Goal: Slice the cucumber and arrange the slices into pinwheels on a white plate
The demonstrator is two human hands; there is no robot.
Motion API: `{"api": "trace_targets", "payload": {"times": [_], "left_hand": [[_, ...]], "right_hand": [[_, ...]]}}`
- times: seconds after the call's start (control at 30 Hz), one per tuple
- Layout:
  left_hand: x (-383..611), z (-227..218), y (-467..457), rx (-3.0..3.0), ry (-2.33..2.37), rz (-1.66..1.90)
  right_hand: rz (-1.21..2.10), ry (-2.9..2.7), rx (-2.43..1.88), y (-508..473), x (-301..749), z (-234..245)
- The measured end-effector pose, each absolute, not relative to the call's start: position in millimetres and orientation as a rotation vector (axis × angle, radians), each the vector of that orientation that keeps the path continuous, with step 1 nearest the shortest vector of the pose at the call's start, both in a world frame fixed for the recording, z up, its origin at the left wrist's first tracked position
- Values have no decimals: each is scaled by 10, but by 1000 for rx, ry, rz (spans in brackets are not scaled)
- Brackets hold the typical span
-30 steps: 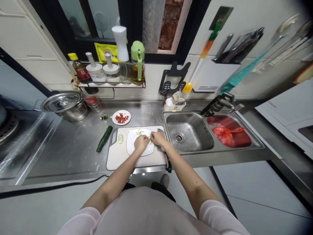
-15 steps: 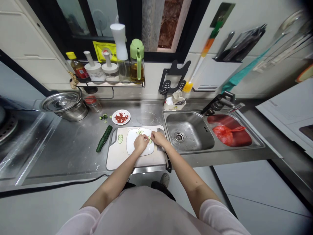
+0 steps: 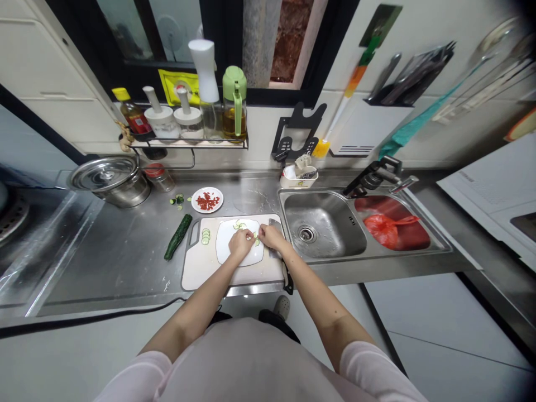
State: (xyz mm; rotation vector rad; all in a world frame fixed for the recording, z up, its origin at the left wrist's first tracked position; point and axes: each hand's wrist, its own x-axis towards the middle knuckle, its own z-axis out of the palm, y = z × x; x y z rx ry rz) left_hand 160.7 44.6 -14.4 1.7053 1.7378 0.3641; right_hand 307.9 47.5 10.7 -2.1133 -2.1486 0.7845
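Observation:
Over a white square plate (image 3: 226, 250), my left hand (image 3: 240, 244) and my right hand (image 3: 271, 237) meet with fingertips pinched at a thin cucumber slice (image 3: 255, 236). The fingers partly hide that slice. Other pale green cucumber pieces (image 3: 239, 225) lie along the plate's far edge. Under the plate is a cutting board (image 3: 201, 268) with a grey handle, and a row of overlapping cucumber rounds (image 3: 206, 237) rests on its left side. A kitchen knife (image 3: 288, 279) lies along the board's right edge, its blade partly behind my right hand.
Left of the board lies a dark green cucumber (image 3: 178, 237). Behind are a small plate of red pieces (image 3: 220, 199), cucumber scraps (image 3: 179, 199), a red-lidded jar (image 3: 159, 177) and a steel pot (image 3: 113, 184). To the right is a double sink (image 3: 326, 257) containing a red bag (image 3: 382, 230).

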Motion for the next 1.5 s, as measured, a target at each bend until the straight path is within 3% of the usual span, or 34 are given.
{"api": "trace_targets", "payload": {"times": [1.5], "left_hand": [[1596, -123, 453, 1628, 1729, 384]], "right_hand": [[758, -2107, -2173, 423, 3188, 152]]}}
